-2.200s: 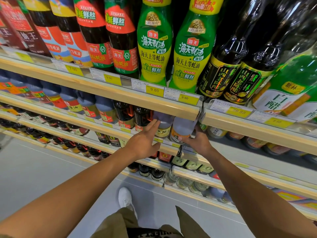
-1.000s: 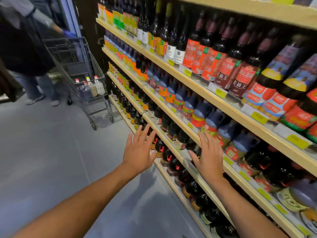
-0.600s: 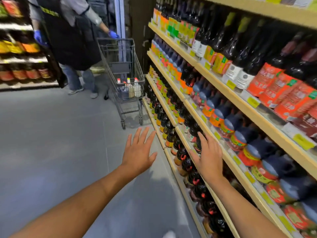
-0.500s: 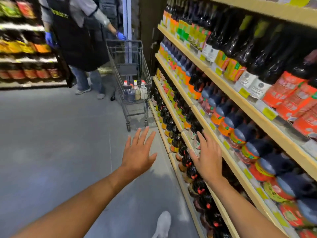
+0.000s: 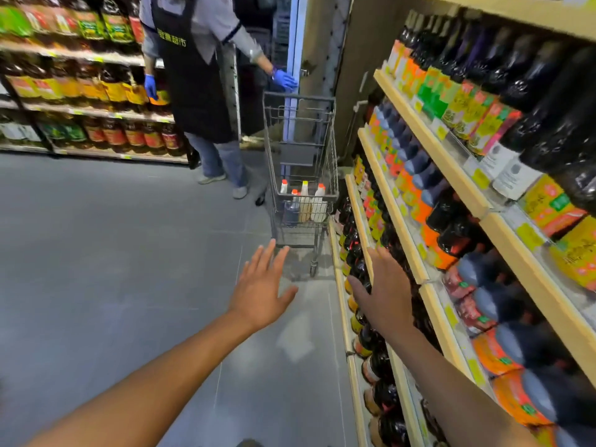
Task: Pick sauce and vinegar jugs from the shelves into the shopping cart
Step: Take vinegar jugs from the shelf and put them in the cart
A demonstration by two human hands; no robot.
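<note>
The left hand (image 5: 261,285) and the right hand (image 5: 383,291) both reach forward empty, fingers straight and spread, the left over the grey floor (image 5: 113,253) and the right close alongside the shelves (image 5: 389,195), probably kept free because no jug is chosen yet. The sauce and vinegar jugs (image 5: 419,175) stand in rows on those shelves, none held. Ahead, the shopping cart (image 5: 298,99) holds a few capped jugs (image 5: 306,203) upright at its bottom, while a person in an apron (image 5: 193,75) has a blue-gloved hand (image 5: 285,82) at its handle.
</note>
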